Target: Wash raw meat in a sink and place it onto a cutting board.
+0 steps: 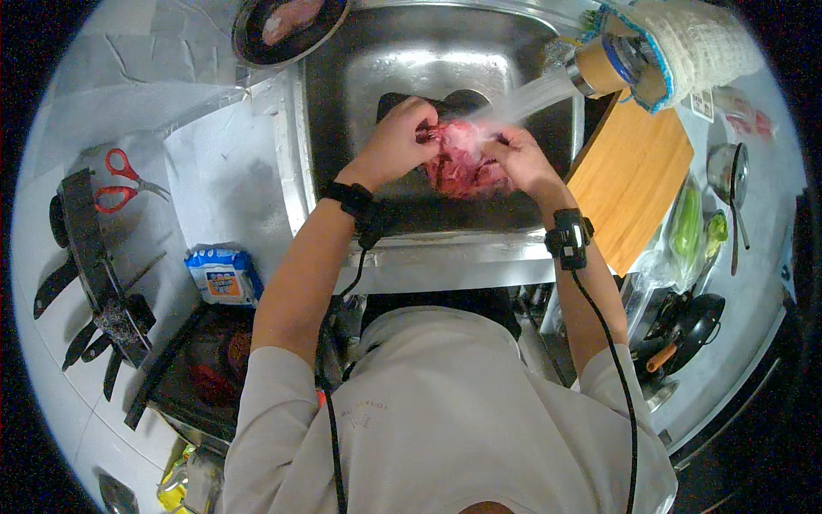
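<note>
Over a stainless steel sink point(411, 32), both my hands hold a piece of raw red meat point(459, 170). My left hand point(398, 138) grips its upper left edge, fingers curled. My right hand point(520, 157) pinches its upper right side. A spray of water falls on the meat from a faucet head point(581, 74) at the upper right. The exact finger contact is partly hidden by the spray. Behind the meat, a dark object and the round drain point(467, 101) show at the sink bottom. Each wrist wears a black strapped device with a cable.
A wooden cutting board point(632, 180) leans at the sink's right. Further right are bagged green vegetables point(686, 225) and a black pan point(703, 327). At left lie red-handled scissors point(125, 180), a knife rack point(96, 257) and a wipes pack point(225, 279). A bowl point(241, 38) with meat stands upper left.
</note>
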`<action>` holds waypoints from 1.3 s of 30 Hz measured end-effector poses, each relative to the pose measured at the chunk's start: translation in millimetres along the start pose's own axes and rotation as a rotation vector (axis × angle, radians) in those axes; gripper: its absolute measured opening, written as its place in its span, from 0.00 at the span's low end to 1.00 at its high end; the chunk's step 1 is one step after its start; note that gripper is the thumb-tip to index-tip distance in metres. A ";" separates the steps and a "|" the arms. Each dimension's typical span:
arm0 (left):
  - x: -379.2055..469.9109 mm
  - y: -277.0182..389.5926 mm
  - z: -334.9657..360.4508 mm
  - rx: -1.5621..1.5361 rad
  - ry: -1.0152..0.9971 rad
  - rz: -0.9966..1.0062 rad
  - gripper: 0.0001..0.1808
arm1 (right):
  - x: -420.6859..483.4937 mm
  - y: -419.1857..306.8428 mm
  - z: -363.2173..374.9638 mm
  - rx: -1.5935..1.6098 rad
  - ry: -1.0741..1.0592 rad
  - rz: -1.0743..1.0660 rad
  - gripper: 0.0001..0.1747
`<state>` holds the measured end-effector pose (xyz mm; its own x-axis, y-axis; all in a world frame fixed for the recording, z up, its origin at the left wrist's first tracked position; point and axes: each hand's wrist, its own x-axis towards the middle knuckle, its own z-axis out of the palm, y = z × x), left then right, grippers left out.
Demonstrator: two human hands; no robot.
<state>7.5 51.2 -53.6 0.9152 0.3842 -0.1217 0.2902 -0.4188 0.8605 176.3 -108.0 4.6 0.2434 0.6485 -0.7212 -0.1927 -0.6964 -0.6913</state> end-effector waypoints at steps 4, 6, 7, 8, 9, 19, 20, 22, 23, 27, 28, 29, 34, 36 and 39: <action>0.6 4.4 7.3 -0.076 0.115 0.051 0.15 | 15.8 26.3 -6.8 -0.083 0.071 -0.103 0.13; -2.8 4.0 11.0 -0.153 0.139 -0.023 0.15 | 11.4 20.1 0.3 -0.018 0.066 -0.115 0.13; -4.8 3.6 12.3 -0.190 0.120 -0.093 0.15 | 8.6 15.8 3.6 0.015 0.063 -0.121 0.13; -6.3 3.8 13.7 -0.227 0.099 -0.164 0.15 | 5.9 12.0 5.0 0.005 0.067 -0.108 0.13; -7.0 3.9 15.1 -0.282 0.117 -0.142 0.14 | 3.5 8.3 5.9 -0.004 0.071 -0.095 0.13; -8.5 12.4 10.3 -0.260 0.047 -0.202 0.12 | 8.7 9.4 -4.0 -0.169 0.079 -0.080 0.13; -9.6 13.4 9.0 -0.285 0.051 -0.191 0.12 | 6.6 4.5 -5.3 -0.080 0.040 -0.030 0.13; -9.6 14.4 5.5 -0.304 0.038 -0.131 0.12 | 3.2 -2.6 -8.0 0.097 -0.041 0.069 0.13; -7.9 17.2 4.0 -0.313 0.027 -0.097 0.12 | 5.2 3.5 -11.7 0.114 -0.040 0.022 0.13; -5.2 13.8 2.7 -0.367 -0.014 -0.055 0.12 | 27.2 34.3 -22.8 0.112 -0.045 -0.098 0.14; -4.8 9.5 4.0 -0.401 -0.017 -0.068 0.12 | 30.5 39.1 -24.4 0.096 -0.048 -0.111 0.14; -4.7 8.3 3.8 -0.435 -0.019 -0.082 0.12 | 29.6 36.7 -22.6 0.085 -0.043 -0.134 0.14; -9.3 7.5 1.7 -0.397 -0.021 -0.121 0.12 | 29.4 33.2 -18.7 0.064 -0.045 -0.190 0.15; -8.3 7.1 0.8 -0.374 -0.057 -0.111 0.11 | 34.3 40.9 -24.9 0.104 -0.081 -0.147 0.16; -7.0 5.7 -3.4 -0.388 -0.083 -0.099 0.10 | 31.9 41.5 -25.1 0.182 -0.113 -0.163 0.17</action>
<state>1.8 48.9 -46.2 0.9121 0.3329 -0.2391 0.2657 -0.0359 0.9634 199.9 -123.9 -46.0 0.1799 0.7847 -0.5932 -0.3297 -0.5201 -0.7879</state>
